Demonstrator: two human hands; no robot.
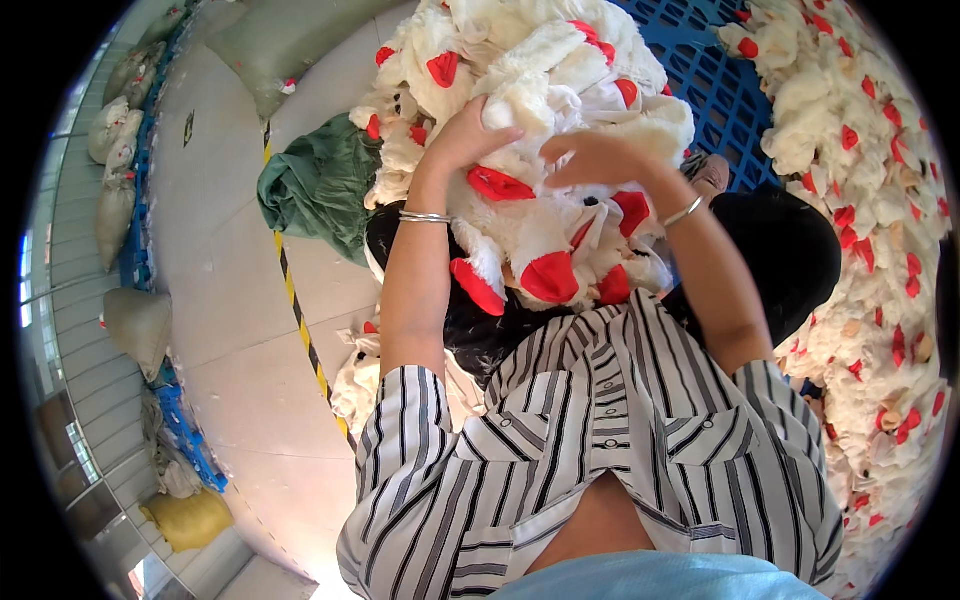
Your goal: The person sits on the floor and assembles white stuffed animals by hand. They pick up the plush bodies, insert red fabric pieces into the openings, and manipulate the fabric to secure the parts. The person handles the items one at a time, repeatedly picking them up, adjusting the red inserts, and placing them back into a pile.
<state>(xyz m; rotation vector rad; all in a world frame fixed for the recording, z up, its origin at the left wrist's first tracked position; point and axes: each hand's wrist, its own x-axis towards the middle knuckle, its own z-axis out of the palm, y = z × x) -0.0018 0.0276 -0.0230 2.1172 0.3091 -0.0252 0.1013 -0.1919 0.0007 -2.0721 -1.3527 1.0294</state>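
Note:
In front of me, over my lap, lies a heap of unstuffed white plush toy skins [540,75] with red patches. My left hand [468,138] rests at the heap's left side, its thumb and a finger spread apart against the white fur. Facing it from the right is my right hand [598,160], slightly blurred, its fingers stretched out over the fur with a gap between them. A plush skin with a red oval piece [500,184] lies just below and between the hands. Nearer to me, a red tip [549,278] hangs over my dark trousers.
Crumpled green cloth [315,185] lies left of the heap. A blue plastic lattice pallet [705,75] stands behind it. Many more white and red plush skins [870,200] fill the right side. Yellow-black tape [290,290] marks the pale floor; stuffed sacks [138,325] stand far left.

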